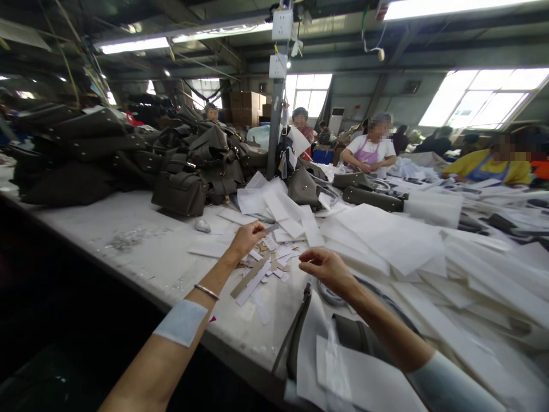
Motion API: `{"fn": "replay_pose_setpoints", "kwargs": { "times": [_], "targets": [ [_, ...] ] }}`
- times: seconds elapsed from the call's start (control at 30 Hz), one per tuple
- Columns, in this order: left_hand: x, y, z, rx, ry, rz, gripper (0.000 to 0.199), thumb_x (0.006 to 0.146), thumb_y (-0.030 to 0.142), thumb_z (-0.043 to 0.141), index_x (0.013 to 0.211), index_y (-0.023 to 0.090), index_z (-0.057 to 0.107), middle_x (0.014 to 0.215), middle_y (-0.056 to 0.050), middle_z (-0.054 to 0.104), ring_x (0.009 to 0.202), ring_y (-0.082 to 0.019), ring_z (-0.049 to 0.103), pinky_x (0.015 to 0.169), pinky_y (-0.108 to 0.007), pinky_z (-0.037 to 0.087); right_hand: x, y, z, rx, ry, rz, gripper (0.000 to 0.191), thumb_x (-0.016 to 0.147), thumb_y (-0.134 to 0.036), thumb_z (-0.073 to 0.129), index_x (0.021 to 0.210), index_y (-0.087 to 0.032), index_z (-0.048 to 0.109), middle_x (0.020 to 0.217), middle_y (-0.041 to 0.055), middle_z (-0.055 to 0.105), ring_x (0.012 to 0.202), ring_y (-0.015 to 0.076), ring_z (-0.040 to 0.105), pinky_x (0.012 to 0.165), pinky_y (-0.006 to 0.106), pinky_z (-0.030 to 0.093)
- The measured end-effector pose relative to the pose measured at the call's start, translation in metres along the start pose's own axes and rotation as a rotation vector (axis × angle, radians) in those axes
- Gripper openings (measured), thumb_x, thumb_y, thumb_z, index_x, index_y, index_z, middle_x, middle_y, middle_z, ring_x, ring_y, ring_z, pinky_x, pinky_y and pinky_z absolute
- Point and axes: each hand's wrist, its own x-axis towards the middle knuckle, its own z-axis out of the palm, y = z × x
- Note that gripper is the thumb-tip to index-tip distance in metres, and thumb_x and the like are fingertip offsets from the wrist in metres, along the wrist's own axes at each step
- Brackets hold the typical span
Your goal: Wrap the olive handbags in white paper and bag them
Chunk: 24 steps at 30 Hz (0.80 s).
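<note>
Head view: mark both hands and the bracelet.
Left hand [247,238]: head view, back of the hand.
Right hand [328,270]: head view, back of the hand.
Bracelet [206,291]: head view, middle of the visible band.

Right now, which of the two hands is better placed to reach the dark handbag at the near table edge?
Probably the right hand: it is just beyond the dark handbag and appears unoccupied. The left hand is farther off, by the paper scraps, and seems to pinch a grey strip.
</note>
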Motion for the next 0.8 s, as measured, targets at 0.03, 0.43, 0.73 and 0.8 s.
{"fn": "replay_pose_setpoints", "kwargs": {
  "times": [0.03, 0.43, 0.73, 0.8],
  "targets": [
    [-0.003, 0.005, 0.001, -0.030, -0.014, 0.007, 0.019, 0.077, 0.038, 0.063, 0.076, 0.019, 0.061, 0.070, 0.001, 0.066, 0.066, -0.014, 0.061, 0.063, -0.024, 0.046, -0.001, -0.002, 0.000, 0.024, 0.016, -0.006, 0.024, 0.072, -0.038, 0.069, 0.089, -0.021, 0.073, 0.080, 0.0018, 0.072, 0.067, 0.0158, 0.061, 0.064, 0.028, 0.045],
    [-0.061, 0.093, 0.070, -0.336, -0.404, 0.048, 0.034, 0.084, 0.048, 0.060, 0.072, 0.016, 0.061, 0.061, 0.001, 0.060, 0.051, -0.009, 0.054, 0.051, -0.020, 0.044, -0.043, -0.023, -0.026, 0.517, 0.176, 0.105, 0.033, 0.068, -0.046, 0.078, 0.070, -0.015, 0.067, 0.063, 0.0008, 0.065, 0.058, 0.0121, 0.057, 0.055, 0.024, 0.045],
    [-0.077, 0.097, 0.111, -0.370, -0.620, -0.012, 0.040, 0.088, 0.052, 0.053, 0.083, 0.015, 0.064, 0.058, 0.001, 0.061, 0.044, -0.009, 0.052, 0.044, -0.020, 0.042, -0.079, -0.003, -0.062, 0.717, 0.140, 0.198, 0.037, 0.068, -0.048, 0.082, 0.080, -0.015, 0.067, 0.071, 0.0027, 0.069, 0.063, 0.0133, 0.063, 0.055, 0.023, 0.048],
    [-0.073, 0.094, 0.119, -0.220, -0.598, 0.033, 0.042, 0.092, 0.052, 0.046, 0.082, 0.015, 0.064, 0.056, 0.001, 0.061, 0.044, -0.010, 0.055, 0.045, -0.021, 0.044, -0.081, 0.002, -0.062, 0.659, 0.139, 0.157, 0.039, 0.068, -0.049, 0.082, 0.081, -0.014, 0.070, 0.071, 0.0042, 0.070, 0.064, 0.0144, 0.064, 0.057, 0.024, 0.050]
  ]
}}
